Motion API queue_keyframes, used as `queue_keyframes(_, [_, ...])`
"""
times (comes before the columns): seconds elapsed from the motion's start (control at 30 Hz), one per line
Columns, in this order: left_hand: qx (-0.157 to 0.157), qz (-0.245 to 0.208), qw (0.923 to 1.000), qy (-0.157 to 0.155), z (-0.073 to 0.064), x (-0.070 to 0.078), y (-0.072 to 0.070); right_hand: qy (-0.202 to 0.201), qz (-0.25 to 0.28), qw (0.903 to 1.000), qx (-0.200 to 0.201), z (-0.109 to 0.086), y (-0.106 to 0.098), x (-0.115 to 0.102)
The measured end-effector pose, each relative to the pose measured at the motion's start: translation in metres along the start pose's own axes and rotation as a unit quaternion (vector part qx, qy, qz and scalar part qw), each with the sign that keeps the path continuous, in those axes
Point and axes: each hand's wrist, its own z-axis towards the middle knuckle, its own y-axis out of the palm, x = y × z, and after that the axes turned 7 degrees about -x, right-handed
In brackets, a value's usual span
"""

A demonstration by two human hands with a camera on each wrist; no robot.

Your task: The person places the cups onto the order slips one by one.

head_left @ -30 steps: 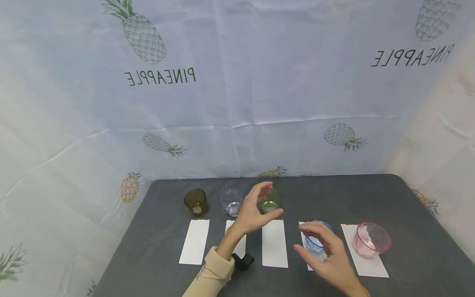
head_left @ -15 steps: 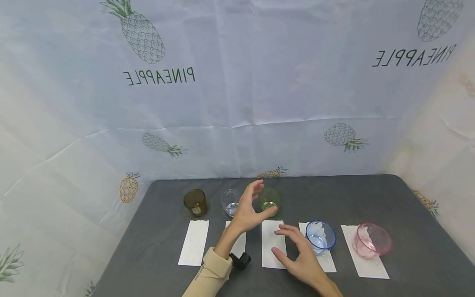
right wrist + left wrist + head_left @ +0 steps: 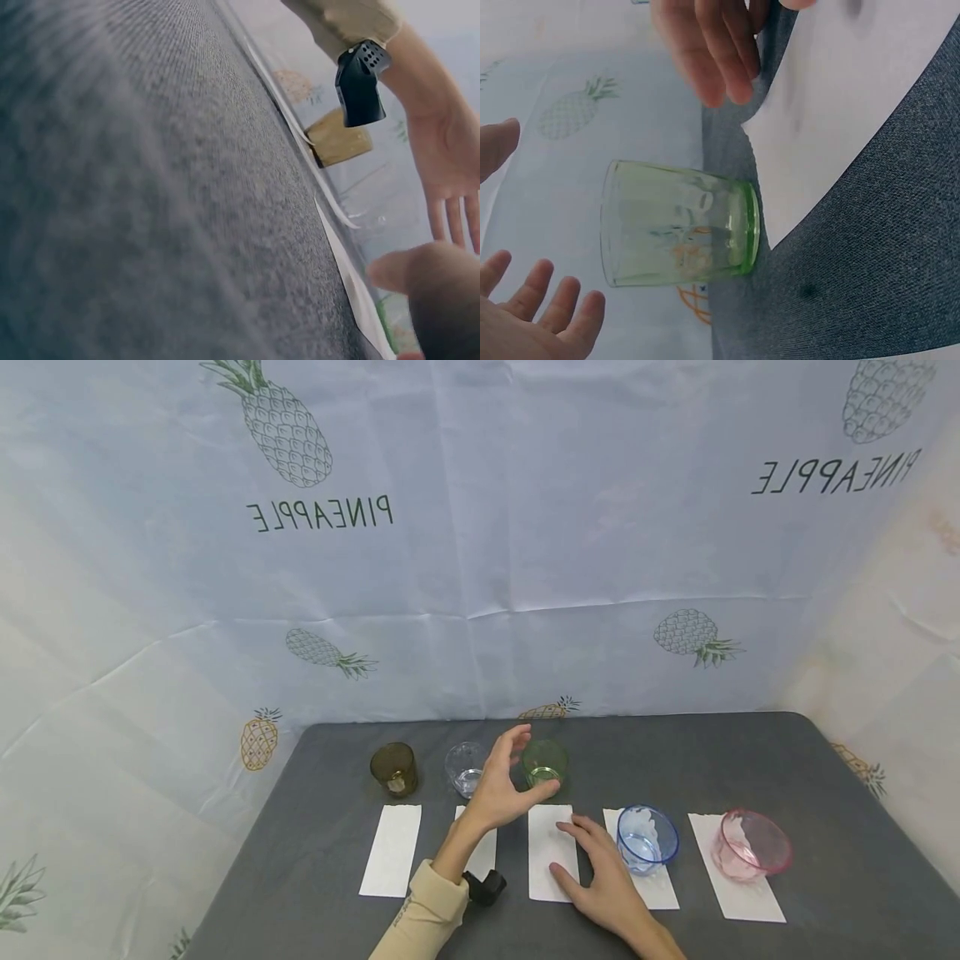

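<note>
My left hand [image 3: 501, 789] is raised with thumb and fingers spread, just left of a green glass [image 3: 546, 760]. In the left wrist view a gap shows between the left fingers and that green glass [image 3: 679, 225], which stands upright on the dark cloth just behind a white paper strip [image 3: 832, 112]. My right hand [image 3: 606, 885] hovers by the right edge of the middle paper strip [image 3: 549, 860], its fingers spread and slightly bent, holding nothing. Right of it, a blue-rimmed glass [image 3: 647, 842] stands on another strip [image 3: 660, 893]. In the right wrist view the right thumb [image 3: 394, 271] shows close up.
Behind the left strips stand a brown glass [image 3: 393, 770] and a clear glass [image 3: 463, 768], partly hidden by my left hand. A pink glass [image 3: 752, 846] stands on the rightmost strip [image 3: 750, 902]. The grey table [image 3: 300, 877] ends at a pineapple-print curtain [image 3: 480, 668].
My right hand has moved left, away from in front of the blue glass, to the middle strip. The left hand has drawn slightly left, uncovering more of the green glass.
</note>
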Motion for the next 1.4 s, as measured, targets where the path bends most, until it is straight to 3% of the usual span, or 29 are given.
queue_keyframes(0.27, [-0.016,0.019,0.9997,-0.008,-0.001,-0.002,0.0,-0.001,-0.063,0.9977,-0.025,-0.001,0.001,-0.001])
queue_keyframes(0.77, [-0.031,0.077,0.9962,-0.024,0.002,-0.011,0.007,0.018,-0.069,0.9965,-0.043,0.002,-0.002,-0.001])
queue_keyframes(1.07, [0.008,0.088,0.9959,-0.022,0.008,-0.017,0.017,0.013,-0.072,0.9964,-0.043,0.002,0.0,0.0])
queue_keyframes(1.4, [0.028,0.078,0.9952,-0.052,0.01,-0.026,0.026,0.003,-0.08,0.9961,-0.036,0.001,0.0,0.0])
